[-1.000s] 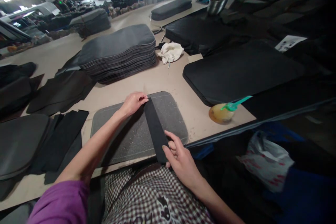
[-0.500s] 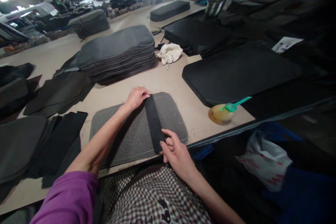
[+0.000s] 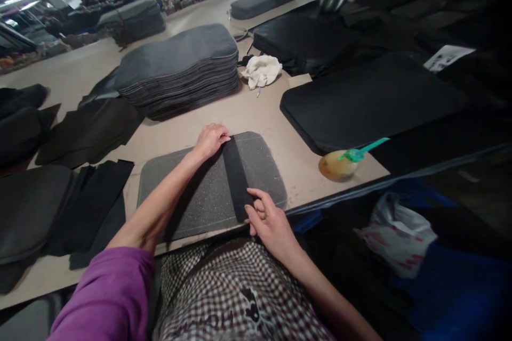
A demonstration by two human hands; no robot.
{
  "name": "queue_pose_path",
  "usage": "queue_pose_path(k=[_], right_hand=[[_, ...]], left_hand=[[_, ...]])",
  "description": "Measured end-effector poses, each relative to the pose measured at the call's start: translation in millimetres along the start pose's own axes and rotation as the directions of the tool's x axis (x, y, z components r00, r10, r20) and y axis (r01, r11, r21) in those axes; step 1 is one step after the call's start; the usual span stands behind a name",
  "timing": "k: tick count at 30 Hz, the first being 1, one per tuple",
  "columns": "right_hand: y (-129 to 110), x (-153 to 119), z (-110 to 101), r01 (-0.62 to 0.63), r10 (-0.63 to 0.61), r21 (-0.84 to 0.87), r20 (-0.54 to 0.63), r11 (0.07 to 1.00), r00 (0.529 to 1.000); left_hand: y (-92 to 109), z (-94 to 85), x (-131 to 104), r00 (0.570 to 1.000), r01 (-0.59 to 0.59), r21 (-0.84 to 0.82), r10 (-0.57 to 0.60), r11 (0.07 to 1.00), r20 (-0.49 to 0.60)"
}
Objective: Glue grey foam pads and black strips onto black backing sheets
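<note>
A black fabric strip (image 3: 237, 178) lies across a grey, speckled panel with rounded corners (image 3: 196, 197), running from its far edge to its near edge. At the far end, my left hand (image 3: 213, 140) pinches the strip, fingertips closed at the panel's edge. My right hand (image 3: 267, 217) is at the strip's near end, with thumb and forefinger on its right side and the other fingers curled at the panel's edge. What those curled fingers grip is partly hidden. Between both hands the strip lies flat and straight.
Behind the panel stands a tall stack of grey panels (image 3: 180, 72). Black cut pieces (image 3: 94, 208) lie to the left. A yellowish container with a green brush-like handle (image 3: 340, 165) sits at right, near a black padded stack (image 3: 360, 106) and a white cloth (image 3: 262, 71).
The head view has tilted down slightly, so the table things appear higher. Both hands keep the same places on the strip, with no clear change of grip.
</note>
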State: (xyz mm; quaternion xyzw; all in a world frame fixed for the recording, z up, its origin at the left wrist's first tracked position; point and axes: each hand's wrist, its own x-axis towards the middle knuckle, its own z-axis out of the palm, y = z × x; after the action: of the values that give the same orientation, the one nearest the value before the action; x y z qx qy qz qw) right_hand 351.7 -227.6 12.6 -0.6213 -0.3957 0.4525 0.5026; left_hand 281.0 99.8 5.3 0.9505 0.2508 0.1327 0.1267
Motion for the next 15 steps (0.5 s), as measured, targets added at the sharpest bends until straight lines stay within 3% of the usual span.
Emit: queue_pose_path(k=[8,15], right_hand=[[2,-1,0,0.006,-0.008,-0.063,-0.032,0.998,0.999],[3,-2,0,0.023,-0.032,-0.193,-0.043,0.981,0.999]], left_hand=[[13,8.5,-11,0.997,-0.080,0.189,0.083,0.979,-0.004],[38,9.5,-29,0.999,-0.032,0.311,0.038,0.950,-0.013]])
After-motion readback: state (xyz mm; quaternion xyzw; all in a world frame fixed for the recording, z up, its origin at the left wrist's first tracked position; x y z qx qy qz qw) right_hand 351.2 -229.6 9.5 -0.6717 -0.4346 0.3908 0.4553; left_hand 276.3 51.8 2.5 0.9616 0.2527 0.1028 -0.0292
